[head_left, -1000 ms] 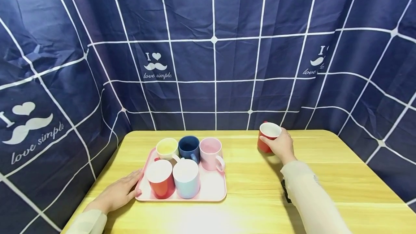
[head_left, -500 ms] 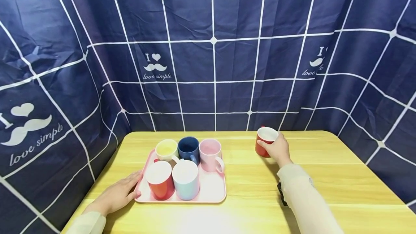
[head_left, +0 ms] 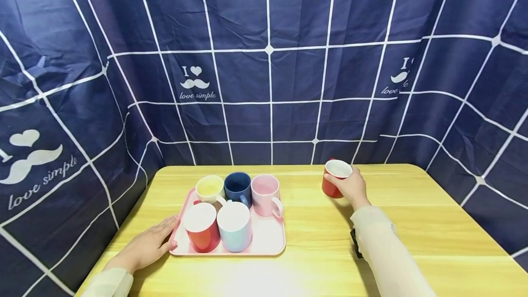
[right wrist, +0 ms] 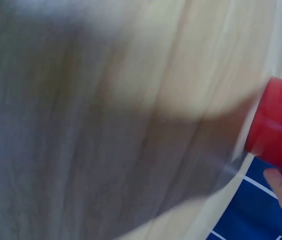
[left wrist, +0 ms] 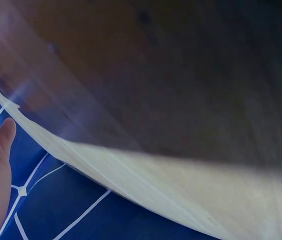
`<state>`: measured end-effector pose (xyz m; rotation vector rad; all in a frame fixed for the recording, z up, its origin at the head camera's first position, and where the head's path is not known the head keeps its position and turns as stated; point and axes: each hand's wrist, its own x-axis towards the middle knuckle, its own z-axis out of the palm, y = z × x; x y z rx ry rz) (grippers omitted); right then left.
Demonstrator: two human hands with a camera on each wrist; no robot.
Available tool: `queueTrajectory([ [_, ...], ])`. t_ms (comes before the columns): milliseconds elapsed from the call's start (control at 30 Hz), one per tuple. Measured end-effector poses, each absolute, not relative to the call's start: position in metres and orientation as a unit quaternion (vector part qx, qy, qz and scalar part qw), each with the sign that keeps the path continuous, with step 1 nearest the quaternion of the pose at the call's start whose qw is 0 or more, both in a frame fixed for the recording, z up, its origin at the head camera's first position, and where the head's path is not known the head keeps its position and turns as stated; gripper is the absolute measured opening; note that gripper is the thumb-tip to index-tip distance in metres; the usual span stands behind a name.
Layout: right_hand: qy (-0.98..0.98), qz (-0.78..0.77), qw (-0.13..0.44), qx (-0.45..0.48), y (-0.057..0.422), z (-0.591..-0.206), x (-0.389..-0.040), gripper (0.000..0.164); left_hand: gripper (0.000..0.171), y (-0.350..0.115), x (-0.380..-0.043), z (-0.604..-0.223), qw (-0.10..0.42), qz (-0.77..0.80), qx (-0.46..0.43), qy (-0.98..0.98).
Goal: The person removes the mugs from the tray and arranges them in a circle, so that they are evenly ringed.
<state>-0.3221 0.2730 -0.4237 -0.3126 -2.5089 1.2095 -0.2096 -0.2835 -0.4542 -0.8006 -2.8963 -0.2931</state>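
My right hand (head_left: 354,188) grips a red mug (head_left: 331,188) with a white inside at the back right of the table. Its handle peeks out on the far side. In the right wrist view the red mug (right wrist: 280,127) stands at the right edge, a fingertip beside it. My left hand (head_left: 146,244) lies with fingers extended against the left rim of a pink tray (head_left: 268,247). On that tray are a cream mug (head_left: 210,187), a dark blue mug (head_left: 238,187), a pink mug (head_left: 265,196), an orange-red mug (head_left: 203,230) and a pale blue mug (head_left: 235,229).
The wooden table (head_left: 313,242) has rounded back corners. A dark blue curtain (head_left: 247,77) with white grid lines hangs close behind it and along both sides. A black strap (head_left: 356,243) shows at my right cuff.
My right hand has brought the red mug slightly left and toward me, then it stays about there. The left hand and the tray with its mugs have kept their places.
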Motion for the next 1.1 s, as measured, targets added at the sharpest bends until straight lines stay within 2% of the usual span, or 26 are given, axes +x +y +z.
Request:
queueTrajectory([
  [200, -0.873, 0.441, 0.175, -0.111, 0.275, -0.411, -0.321, 0.105, 0.062, -0.283, -0.210, -0.455, 0.062, -0.095, -0.265, -0.958],
  [567, -0.862, 0.429, 0.262, -0.072, 0.269, -0.381, -0.324, 0.100, 0.063, -0.284, -0.212, -0.456, 0.058, -0.095, -0.265, -0.958],
  [1100, -0.858, 0.428, 0.283, 0.008, 0.231, -0.351, -0.317, 0.090, 0.062, -0.283, -0.210, -0.455, 0.068, -0.091, -0.264, -0.958],
])
